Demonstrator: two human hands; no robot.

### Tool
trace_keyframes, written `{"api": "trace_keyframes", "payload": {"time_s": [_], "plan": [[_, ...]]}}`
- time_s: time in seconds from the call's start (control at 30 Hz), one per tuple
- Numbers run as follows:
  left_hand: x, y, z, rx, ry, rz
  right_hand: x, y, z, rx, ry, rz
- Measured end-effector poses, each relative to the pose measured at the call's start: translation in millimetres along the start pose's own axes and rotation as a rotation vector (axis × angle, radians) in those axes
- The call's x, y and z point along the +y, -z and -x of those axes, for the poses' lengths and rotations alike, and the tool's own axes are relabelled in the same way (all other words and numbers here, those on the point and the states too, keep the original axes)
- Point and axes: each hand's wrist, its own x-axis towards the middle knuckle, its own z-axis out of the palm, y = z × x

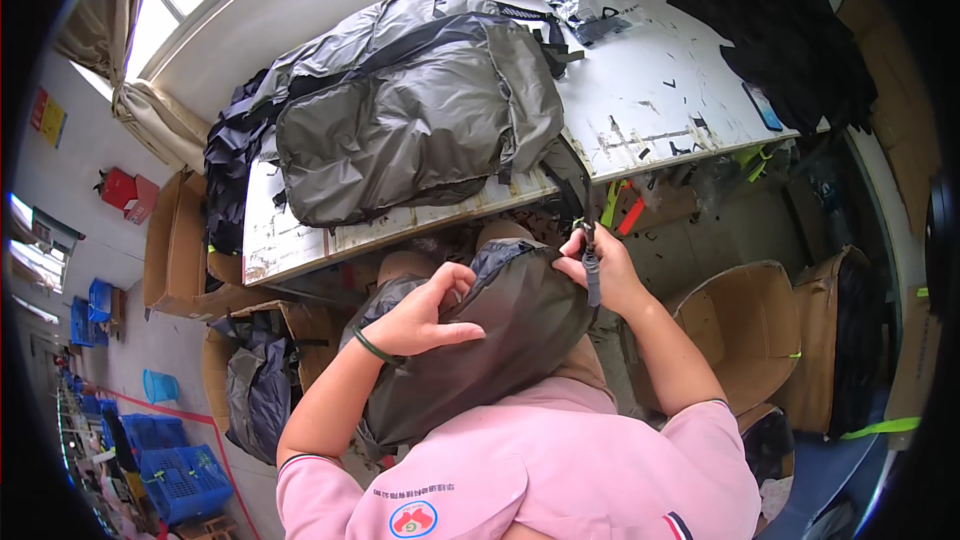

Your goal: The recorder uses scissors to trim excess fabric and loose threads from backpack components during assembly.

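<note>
A dark grey-green fabric bag (500,340) lies across my lap, its dark blue lining showing along the upper edge. Over its left side is my left hand (437,315), thumb apart from loosely curled fingers, holding nothing. My right hand (608,268) is closed at the bag's upper right corner, with a narrow grey-black strap piece (592,282) hanging at its fingers. Exactly how the fingertips grip the strap or the bag edge is too small to tell. On the table ahead lies a larger grey-green backpack (400,110), a black strap hanging off its right side toward my right hand.
The worn white table (640,120) carries black fabric (790,30), a phone (762,106) and scraps. Cardboard boxes stand left (172,240) and right (738,330); a box at my left contains folded dark fabric (262,380). Blue crates (180,475) stand on the floor farther left.
</note>
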Motion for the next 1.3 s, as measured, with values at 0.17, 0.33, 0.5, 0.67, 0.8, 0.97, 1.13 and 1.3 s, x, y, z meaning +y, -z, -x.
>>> {"api": "trace_keyframes", "payload": {"time_s": [0.17, 0.33, 0.5, 0.67, 0.8, 0.97, 1.13, 1.3], "plan": [[30, -5, -32, 0.105, -0.236, -0.28, -18, 10, -7, -0.138, -0.012, 0.017], [3, -4, -47, -0.14, 0.029, 0.461, -60, 65, -11, -0.304, 0.272, 0.685], [4, -4, -57, -0.168, 0.053, 0.51, -84, 99, -14, -0.437, 0.316, 0.968], [2, -8, -62, -0.166, 0.071, 0.572, -90, 99, -13, -0.445, 0.352, 1.025], [6, -11, -64, -0.178, 0.091, 0.583, -89, 92, -9, -0.422, 0.379, 1.033], [3, -13, -61, -0.168, 0.097, 0.581, -87, 87, -9, -0.395, 0.436, 1.054], [7, -11, -60, -0.175, 0.127, 0.562, -87, 90, -9, -0.372, 0.48, 1.108], [8, -12, -57, -0.166, 0.118, 0.556, -87, 96, -8, -0.368, 0.471, 1.169]]}}
